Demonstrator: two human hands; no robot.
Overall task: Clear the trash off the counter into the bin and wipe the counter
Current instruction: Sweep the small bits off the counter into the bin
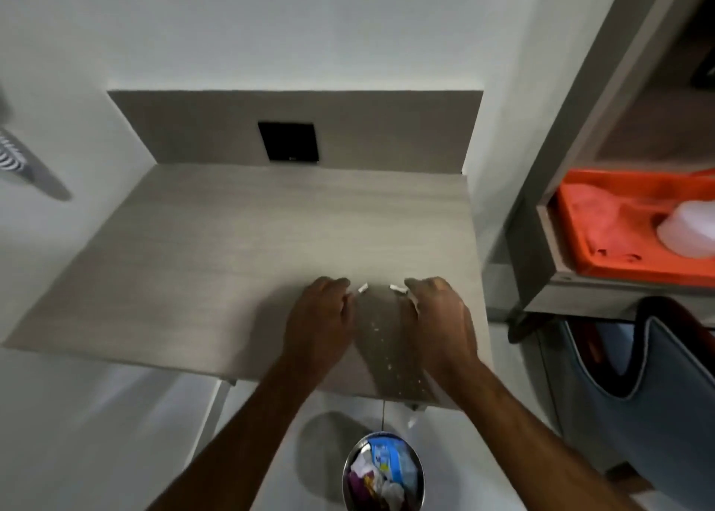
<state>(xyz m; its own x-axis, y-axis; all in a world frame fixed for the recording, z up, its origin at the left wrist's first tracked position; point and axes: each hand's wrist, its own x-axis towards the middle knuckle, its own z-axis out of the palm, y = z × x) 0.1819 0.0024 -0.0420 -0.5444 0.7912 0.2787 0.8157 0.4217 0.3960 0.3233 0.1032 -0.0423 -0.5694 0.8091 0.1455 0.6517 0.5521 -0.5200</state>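
My left hand (pixel 319 317) and my right hand (pixel 441 317) lie palm-down and cupped on the grey wood-grain counter (pixel 216 240), near its front right corner. Their fingers are curled toward each other and grip nothing I can see. Two small white paper scraps (pixel 362 288) (pixel 397 288) lie at the fingertips, one beside each hand. Fine white crumbs (pixel 381 346) dot the strip of counter between the hands, down to the front edge. On the floor below that edge stands a round metal bin (pixel 383 472) holding blue, white and purple wrappers.
A black square panel (pixel 289 141) sits in the backsplash. At the right is a shelf unit with an orange crate (pixel 611 240) and a white container, and a blue-grey bag (pixel 626 375) hangs beneath it. White walls close in the left and back.
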